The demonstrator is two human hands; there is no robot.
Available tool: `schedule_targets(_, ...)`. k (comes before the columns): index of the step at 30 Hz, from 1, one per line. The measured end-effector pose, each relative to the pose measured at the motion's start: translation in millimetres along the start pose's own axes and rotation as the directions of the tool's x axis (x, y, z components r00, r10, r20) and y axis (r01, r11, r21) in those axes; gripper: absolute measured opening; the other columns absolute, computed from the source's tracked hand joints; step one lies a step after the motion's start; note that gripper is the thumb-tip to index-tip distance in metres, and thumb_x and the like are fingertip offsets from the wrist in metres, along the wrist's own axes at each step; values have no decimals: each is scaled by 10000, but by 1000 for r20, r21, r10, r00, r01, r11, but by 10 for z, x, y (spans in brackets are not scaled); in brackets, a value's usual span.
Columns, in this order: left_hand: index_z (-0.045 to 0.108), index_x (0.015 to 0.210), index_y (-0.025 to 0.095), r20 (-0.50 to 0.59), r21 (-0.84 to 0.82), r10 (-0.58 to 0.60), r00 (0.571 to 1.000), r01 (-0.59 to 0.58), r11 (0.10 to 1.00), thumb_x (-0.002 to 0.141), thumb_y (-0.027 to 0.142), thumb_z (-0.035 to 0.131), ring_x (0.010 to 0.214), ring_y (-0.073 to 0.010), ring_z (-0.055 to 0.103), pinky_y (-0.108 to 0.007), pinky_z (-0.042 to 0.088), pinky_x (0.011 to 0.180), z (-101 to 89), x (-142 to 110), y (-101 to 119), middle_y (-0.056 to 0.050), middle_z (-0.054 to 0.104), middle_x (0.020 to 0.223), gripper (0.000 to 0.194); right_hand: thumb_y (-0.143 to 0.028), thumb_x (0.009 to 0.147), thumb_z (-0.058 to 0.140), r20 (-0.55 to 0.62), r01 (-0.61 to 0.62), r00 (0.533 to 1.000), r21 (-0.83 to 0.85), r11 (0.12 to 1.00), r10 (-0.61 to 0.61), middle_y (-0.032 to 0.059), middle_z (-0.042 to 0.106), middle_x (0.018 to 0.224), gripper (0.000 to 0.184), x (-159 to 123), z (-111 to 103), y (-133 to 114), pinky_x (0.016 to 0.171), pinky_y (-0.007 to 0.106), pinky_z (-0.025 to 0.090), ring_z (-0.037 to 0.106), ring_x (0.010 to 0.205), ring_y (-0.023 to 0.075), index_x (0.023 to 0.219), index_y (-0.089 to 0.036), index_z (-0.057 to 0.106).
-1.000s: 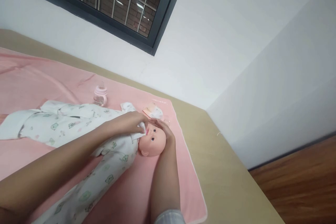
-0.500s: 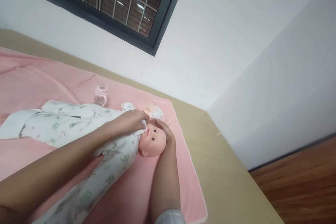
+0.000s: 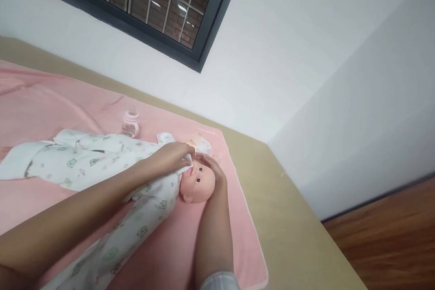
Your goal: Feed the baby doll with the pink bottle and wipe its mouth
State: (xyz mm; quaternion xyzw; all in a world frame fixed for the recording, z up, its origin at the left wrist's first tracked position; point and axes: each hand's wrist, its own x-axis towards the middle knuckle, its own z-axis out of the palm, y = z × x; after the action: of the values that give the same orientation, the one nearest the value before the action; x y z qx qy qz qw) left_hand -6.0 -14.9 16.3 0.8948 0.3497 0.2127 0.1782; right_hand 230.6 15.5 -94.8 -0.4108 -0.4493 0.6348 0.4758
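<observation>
A baby doll [image 3: 200, 186] lies on its back on the pink mat, its bald head toward the right. It wears a white suit [image 3: 152, 199] with small green animal prints. My left hand [image 3: 175, 156] is closed on a white cloth [image 3: 185, 167], pinched against the doll's cheek beside the mouth. Around the far side and crown of the doll's head lies my right hand [image 3: 212, 165], its fingers stretched out and resting against the head. Part of the doll's face and neck is hidden behind my left hand.
A pink baby bottle [image 3: 131, 122] with a handle stands on the pink mat [image 3: 248, 253], beyond the doll. Some white printed cloth [image 3: 203, 146] is past the head. The tan surface [image 3: 282, 217] under the mat meets white walls. A barred window [image 3: 152, 0] is above.
My left hand has shifted slightly right with the white cloth, along the doll's cheek by the mouth. My right hand, the doll and the bottle stay in place.
</observation>
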Motion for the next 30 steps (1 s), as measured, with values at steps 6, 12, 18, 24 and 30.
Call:
schedule_targets(6, 656, 835, 218, 18, -37, 40, 999, -40, 999, 763, 187, 506, 850, -204, 626, -266, 410, 693, -30, -25, 86, -2, 698, 874, 169, -399, 754, 645, -28, -19, 999, -20, 1000, 19, 73, 704, 1065, 290, -38, 52, -48, 1031, 403, 409, 619, 1075, 233, 963, -201, 679)
schedule_targets(12, 676, 848, 205, 76, -30, 15, 997, -12, 999, 761, 160, 522, 832, -205, 634, -266, 420, 663, -55, -66, 236, -11, 695, 877, 181, -399, 730, 678, -24, 29, 999, -50, 998, -30, 81, 701, 1077, 315, -74, 72, -54, 1041, 374, 404, 616, 1083, 227, 973, -199, 676)
schedule_targets(18, 668, 845, 206, 34, -7, -6, 999, 6, 1000, 755, 147, 505, 840, -219, 626, -286, 434, 687, -34, -47, 226, -17, 692, 867, 195, -439, 742, 665, -2, 24, 1000, -25, 999, -24, 80, 700, 1078, 353, -50, 37, -35, 1043, 393, 405, 615, 1086, 233, 988, -187, 678)
schedule_targets(24, 647, 904, 199, -27, -4, -37, 999, 37, 999, 786, 172, 483, 931, -247, 624, -311, 444, 756, 16, -11, 166, -44, 694, 974, 204, -449, 735, 669, -18, 1, 1000, -56, 998, -2, 93, 691, 1092, 357, -32, 47, -37, 1058, 414, 386, 595, 1115, 242, 975, -186, 687)
schedule_targets(30, 545, 1101, 187, -123, -24, -89, 988, 87, 996, 833, 222, 433, 945, -265, 626, -333, 448, 769, -9, 7, 40, -77, 676, 1018, 292, -493, 716, 712, 125, 126, 985, -67, 990, -117, 67, 629, 1229, 364, -175, 169, -482, 1036, 434, 415, 576, 1148, 265, 945, -211, 704)
